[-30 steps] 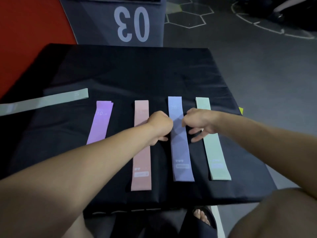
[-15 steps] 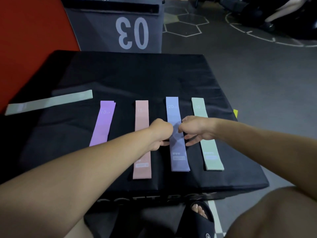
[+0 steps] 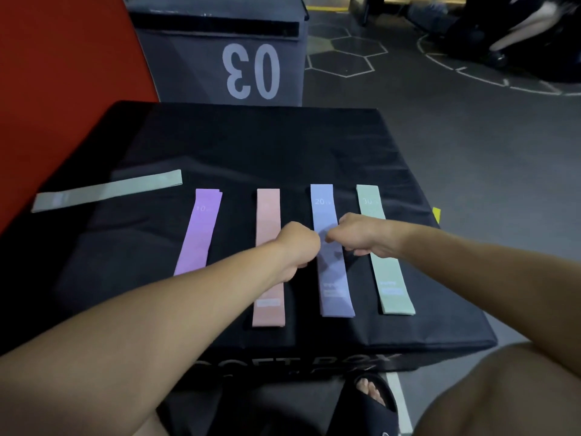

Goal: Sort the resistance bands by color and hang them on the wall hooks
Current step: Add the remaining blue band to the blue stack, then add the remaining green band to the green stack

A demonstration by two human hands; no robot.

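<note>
Several flat resistance bands lie on a black soft box (image 3: 251,146): a mint band (image 3: 107,190) lies crosswise at the far left, then a purple band (image 3: 198,234), a pink band (image 3: 268,212), a blue band (image 3: 323,202) and a second mint band (image 3: 393,278) lie side by side. My left hand (image 3: 298,243) and my right hand (image 3: 355,234) meet over the middle of the blue band, fingers curled, pinching it at its two edges. My left forearm covers the lower part of the purple and pink bands. No wall hooks are in view.
A grey box marked 03 (image 3: 251,70) stands behind the soft box. A red surface (image 3: 63,73) rises on the left. Grey floor with painted lines lies to the right, and another person (image 3: 518,26) is at the far top right. My sandalled foot (image 3: 374,401) is below the box's front edge.
The camera has tilted up, so the box and bands sit lower in the picture. Both hands have stayed at the middle of the blue band, and the right hand's fingers have curled in.
</note>
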